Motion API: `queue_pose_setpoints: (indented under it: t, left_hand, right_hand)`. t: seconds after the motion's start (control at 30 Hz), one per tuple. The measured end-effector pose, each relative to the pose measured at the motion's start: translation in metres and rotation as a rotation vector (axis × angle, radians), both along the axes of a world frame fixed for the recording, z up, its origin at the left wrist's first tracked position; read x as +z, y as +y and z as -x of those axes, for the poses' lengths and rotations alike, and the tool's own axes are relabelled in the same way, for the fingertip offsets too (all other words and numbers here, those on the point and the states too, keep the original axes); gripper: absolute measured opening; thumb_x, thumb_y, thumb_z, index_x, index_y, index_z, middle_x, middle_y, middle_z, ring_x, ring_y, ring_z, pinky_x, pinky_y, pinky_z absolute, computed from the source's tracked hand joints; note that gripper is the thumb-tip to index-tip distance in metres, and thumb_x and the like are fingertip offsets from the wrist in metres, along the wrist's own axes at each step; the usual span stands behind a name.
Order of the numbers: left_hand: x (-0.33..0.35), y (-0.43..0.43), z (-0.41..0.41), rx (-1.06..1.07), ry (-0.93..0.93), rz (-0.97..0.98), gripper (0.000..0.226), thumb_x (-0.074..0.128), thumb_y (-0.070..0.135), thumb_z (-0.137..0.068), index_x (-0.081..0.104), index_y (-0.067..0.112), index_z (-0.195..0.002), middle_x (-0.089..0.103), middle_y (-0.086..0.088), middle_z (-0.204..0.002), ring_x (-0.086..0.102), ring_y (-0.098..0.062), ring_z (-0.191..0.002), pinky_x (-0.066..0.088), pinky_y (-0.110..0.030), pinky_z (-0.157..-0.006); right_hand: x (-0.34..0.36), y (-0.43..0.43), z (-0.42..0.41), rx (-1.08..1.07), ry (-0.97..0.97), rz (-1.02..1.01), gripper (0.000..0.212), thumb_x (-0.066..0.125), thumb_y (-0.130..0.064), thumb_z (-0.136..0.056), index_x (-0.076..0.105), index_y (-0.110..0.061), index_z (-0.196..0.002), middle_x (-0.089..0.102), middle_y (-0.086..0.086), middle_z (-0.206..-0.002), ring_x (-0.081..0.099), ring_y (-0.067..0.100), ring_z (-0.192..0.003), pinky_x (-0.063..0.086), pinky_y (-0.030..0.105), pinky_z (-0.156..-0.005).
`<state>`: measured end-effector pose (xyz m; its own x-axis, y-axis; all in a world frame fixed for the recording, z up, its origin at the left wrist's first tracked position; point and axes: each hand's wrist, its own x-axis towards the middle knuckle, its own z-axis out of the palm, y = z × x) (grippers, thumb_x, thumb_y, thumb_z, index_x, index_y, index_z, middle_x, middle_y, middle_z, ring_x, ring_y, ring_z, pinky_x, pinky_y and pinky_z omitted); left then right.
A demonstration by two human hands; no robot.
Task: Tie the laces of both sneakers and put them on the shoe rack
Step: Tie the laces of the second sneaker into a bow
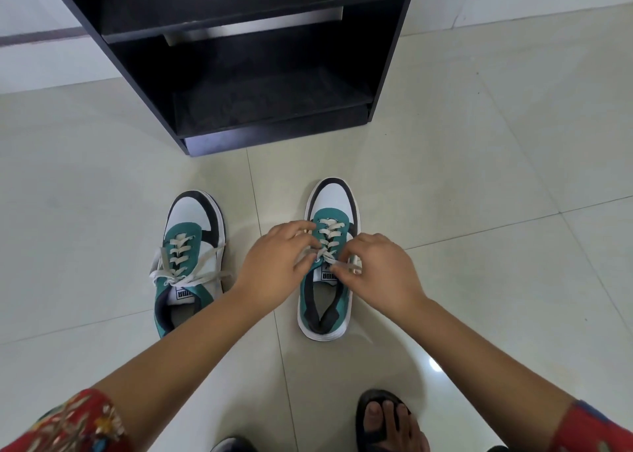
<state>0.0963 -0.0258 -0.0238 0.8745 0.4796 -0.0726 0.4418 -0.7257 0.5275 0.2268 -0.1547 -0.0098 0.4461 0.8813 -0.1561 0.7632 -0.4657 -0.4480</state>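
Two teal, white and black sneakers stand side by side on the tiled floor, toes pointing at the rack. The left sneaker has a tied bow with its loops spread to both sides. Both hands work at the top of the right sneaker. My left hand pinches its white lace from the left side. From the right, my right hand grips the other lace end, pulled out sideways. The knot itself is partly hidden by my fingers. The black shoe rack stands just beyond the shoes.
The rack's lower shelf is open and dusty, with another shelf above it. My foot in a black sandal is at the bottom edge, close behind the right sneaker. Pale floor tiles stretch out on both sides.
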Motion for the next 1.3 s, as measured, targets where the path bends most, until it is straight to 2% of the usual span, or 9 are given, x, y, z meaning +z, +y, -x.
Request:
queue_pose_setpoints:
  t: [0.2, 0.37, 0.67, 0.8, 0.9, 1.0, 1.13, 1.2, 1.3]
  left_hand:
    - [-0.006, -0.001, 0.005, -0.008, -0.062, -0.2, 0.011, 0.053, 0.029, -0.088, 0.062, 0.024, -0.088, 0.067, 0.008, -0.089, 0.061, -0.017, -0.078, 0.043, -0.03, -0.074]
    - [-0.01, -0.001, 0.014, -0.034, -0.018, -0.29, 0.006, 0.06, 0.028, -0.086, 0.063, 0.024, -0.083, 0.066, 0.009, -0.076, 0.06, -0.016, -0.066, 0.043, -0.029, -0.073]
    - [-0.017, 0.002, 0.02, 0.016, 0.006, -0.213, 0.006, 0.066, 0.026, -0.085, 0.065, 0.021, -0.081, 0.068, 0.008, -0.076, 0.06, -0.016, -0.06, 0.047, -0.032, -0.074]
    - [-0.016, 0.002, 0.021, 0.015, 0.029, -0.191, 0.008, 0.059, 0.028, -0.089, 0.064, 0.023, -0.086, 0.068, 0.009, -0.081, 0.061, -0.016, -0.069, 0.043, -0.035, -0.088]
    - [-0.018, 0.009, 0.026, 0.041, 0.094, -0.072, 0.017, 0.048, 0.034, -0.093, 0.061, 0.025, -0.088, 0.061, 0.011, -0.086, 0.055, -0.011, -0.08, 0.029, -0.039, -0.106]
    - [-0.014, 0.013, 0.026, 0.089, 0.01, 0.202, 0.029, 0.035, 0.044, -0.091, 0.056, 0.026, -0.082, 0.053, 0.013, -0.089, 0.052, -0.005, -0.088, 0.025, -0.044, -0.11]
    - [0.004, 0.002, 0.014, 0.214, -0.171, 0.833, 0.032, 0.034, 0.027, -0.1, 0.064, 0.015, -0.099, 0.062, -0.015, -0.101, 0.061, -0.015, -0.073, 0.043, -0.034, -0.092]
    - [0.015, -0.001, 0.007, 0.245, -0.174, 0.941, 0.034, 0.031, 0.026, -0.101, 0.061, 0.011, -0.095, 0.064, -0.011, -0.093, 0.055, -0.017, -0.057, 0.043, -0.033, -0.079]
    - [0.021, -0.003, 0.002, 0.258, -0.21, 0.976, 0.028, 0.031, 0.024, -0.101, 0.052, 0.006, -0.099, 0.064, -0.001, -0.083, 0.044, -0.013, -0.052, 0.042, -0.034, -0.07]
  right_hand:
    - [0.002, -0.01, -0.004, -0.22, 0.471, -0.109, 0.019, 0.062, -0.023, -0.088, 0.052, -0.016, -0.073, 0.066, -0.003, -0.071, 0.062, 0.015, -0.067, 0.05, 0.033, -0.064]
    - [-0.01, -0.02, -0.01, -0.495, 0.87, -0.146, 0.028, 0.052, 0.003, -0.088, 0.045, -0.01, -0.064, 0.073, 0.013, -0.083, 0.07, 0.026, -0.071, 0.054, 0.033, -0.062]
    - [-0.024, -0.025, -0.011, -0.51, 0.835, -0.12, 0.027, 0.051, 0.007, -0.087, 0.046, -0.006, -0.063, 0.072, 0.014, -0.08, 0.07, 0.027, -0.071, 0.054, 0.027, -0.061]
    - [-0.029, -0.028, -0.014, -0.478, 0.753, -0.083, 0.025, 0.057, -0.005, -0.087, 0.051, -0.012, -0.063, 0.074, 0.009, -0.078, 0.071, 0.025, -0.075, 0.056, 0.04, -0.071]
    - [-0.028, -0.032, -0.016, -0.38, 0.639, -0.034, 0.025, 0.056, -0.024, -0.09, 0.056, -0.024, -0.065, 0.072, 0.008, -0.082, 0.066, 0.027, -0.081, 0.051, 0.047, -0.079]
    - [-0.017, -0.03, -0.013, -0.308, 0.709, -0.179, 0.028, 0.049, -0.022, -0.097, 0.059, -0.032, -0.072, 0.064, 0.004, -0.091, 0.057, 0.014, -0.081, 0.048, 0.037, -0.079]
    - [0.002, -0.01, -0.006, -0.305, 0.951, -0.319, 0.028, 0.041, -0.011, -0.099, 0.06, -0.016, -0.08, 0.066, 0.013, -0.098, 0.059, 0.0, -0.084, 0.042, 0.006, -0.074]
    - [0.004, 0.001, -0.004, -0.294, 1.024, -0.331, 0.029, 0.039, -0.01, -0.099, 0.053, -0.012, -0.074, 0.066, 0.013, -0.094, 0.061, -0.003, -0.078, 0.042, 0.004, -0.066]
    - [0.003, 0.009, -0.003, -0.27, 1.09, -0.356, 0.024, 0.039, -0.01, -0.1, 0.054, -0.008, -0.081, 0.062, 0.008, -0.086, 0.061, 0.003, -0.077, 0.044, 0.009, -0.072]
